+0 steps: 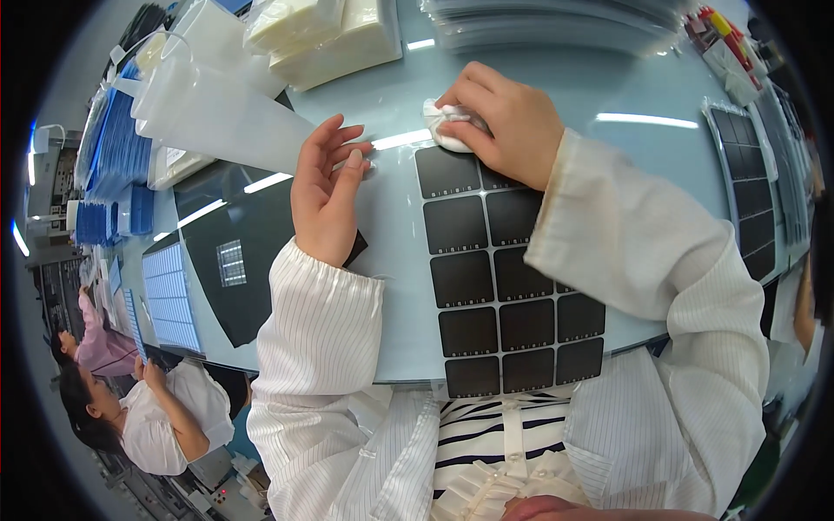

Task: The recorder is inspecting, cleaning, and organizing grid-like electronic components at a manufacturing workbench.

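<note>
My right hand (pixel 512 122) is closed on a crumpled white wiping cloth (pixel 450 139), pressed down at the far end of a sheet of dark rectangular panels (pixel 453 226). The panels have rounded corners and pale marks along one edge, and they lie in rows on the glossy tabletop. My right hand and sleeve cover part of the sheet's far right side. To the left of the sheet, my left hand (pixel 326 195) is held with fingers loosely curled and apart, nothing in it. A small dark piece (pixel 356 249) shows partly beside my left wrist.
White translucent squeeze bottles (pixel 217 113) stand at the far left, near stacked blue trays (pixel 117 161). Pale wrapped packs (pixel 334 43) and clear plastic sheets (pixel 556 26) line the back. A black sheet (pixel 234 252) lies left; another panel sheet (pixel 743 187) lies right. Two people sit farther left.
</note>
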A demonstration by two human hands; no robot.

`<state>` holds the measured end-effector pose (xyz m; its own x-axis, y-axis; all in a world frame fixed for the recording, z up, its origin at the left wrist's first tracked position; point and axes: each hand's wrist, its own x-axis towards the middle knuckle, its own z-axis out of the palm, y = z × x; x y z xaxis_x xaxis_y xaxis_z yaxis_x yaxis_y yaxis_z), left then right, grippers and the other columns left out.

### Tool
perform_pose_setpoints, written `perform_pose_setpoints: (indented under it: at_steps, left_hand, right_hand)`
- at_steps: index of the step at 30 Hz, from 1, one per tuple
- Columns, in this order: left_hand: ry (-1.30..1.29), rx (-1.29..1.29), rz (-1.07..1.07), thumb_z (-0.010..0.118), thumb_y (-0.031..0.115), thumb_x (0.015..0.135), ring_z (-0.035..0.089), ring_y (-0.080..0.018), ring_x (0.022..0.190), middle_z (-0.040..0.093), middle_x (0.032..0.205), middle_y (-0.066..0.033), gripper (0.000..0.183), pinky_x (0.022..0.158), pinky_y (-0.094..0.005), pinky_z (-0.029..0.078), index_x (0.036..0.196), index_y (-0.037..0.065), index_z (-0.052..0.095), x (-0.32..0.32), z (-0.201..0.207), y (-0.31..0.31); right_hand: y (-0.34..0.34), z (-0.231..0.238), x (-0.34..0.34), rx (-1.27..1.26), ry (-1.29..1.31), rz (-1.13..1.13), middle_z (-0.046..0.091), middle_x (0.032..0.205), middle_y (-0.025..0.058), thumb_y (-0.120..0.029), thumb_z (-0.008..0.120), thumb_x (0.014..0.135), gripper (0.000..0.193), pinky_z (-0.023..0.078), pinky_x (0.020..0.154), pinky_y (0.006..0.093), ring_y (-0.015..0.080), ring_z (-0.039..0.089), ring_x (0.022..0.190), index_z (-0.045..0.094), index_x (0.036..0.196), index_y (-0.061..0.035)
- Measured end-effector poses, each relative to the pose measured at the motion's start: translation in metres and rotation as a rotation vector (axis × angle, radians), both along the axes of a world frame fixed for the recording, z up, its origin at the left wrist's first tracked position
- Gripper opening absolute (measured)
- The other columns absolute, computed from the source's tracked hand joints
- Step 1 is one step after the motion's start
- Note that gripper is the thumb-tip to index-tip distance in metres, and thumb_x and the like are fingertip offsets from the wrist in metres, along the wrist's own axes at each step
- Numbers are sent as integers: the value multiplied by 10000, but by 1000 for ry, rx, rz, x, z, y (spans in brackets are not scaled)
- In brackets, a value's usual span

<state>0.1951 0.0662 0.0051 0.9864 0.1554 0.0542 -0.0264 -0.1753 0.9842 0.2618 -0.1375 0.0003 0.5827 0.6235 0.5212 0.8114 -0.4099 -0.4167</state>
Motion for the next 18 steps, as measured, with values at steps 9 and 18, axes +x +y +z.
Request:
perform_pose_setpoints:
  at_steps: [9,18]
  left_hand:
    - [-59,190,-114,492,100,904,555,-125,913,630,1018,-58,298,816,-259,436,1199,59,511,-1,2,0]
    - [-126,371,-224,475,70,905,572,-86,835,677,918,-63,258,770,-230,446,1133,68,595,-2,6,-8]
  right_hand:
    - [-7,-9,1,25,44,-133,537,864,99,-202,646,747,205,471,537,365,300,574,645,573,883,-66]
    - [-26,-4,-18,-43,-75,-174,548,891,93,-251,600,792,217,479,601,394,317,580,730,571,916,-75]
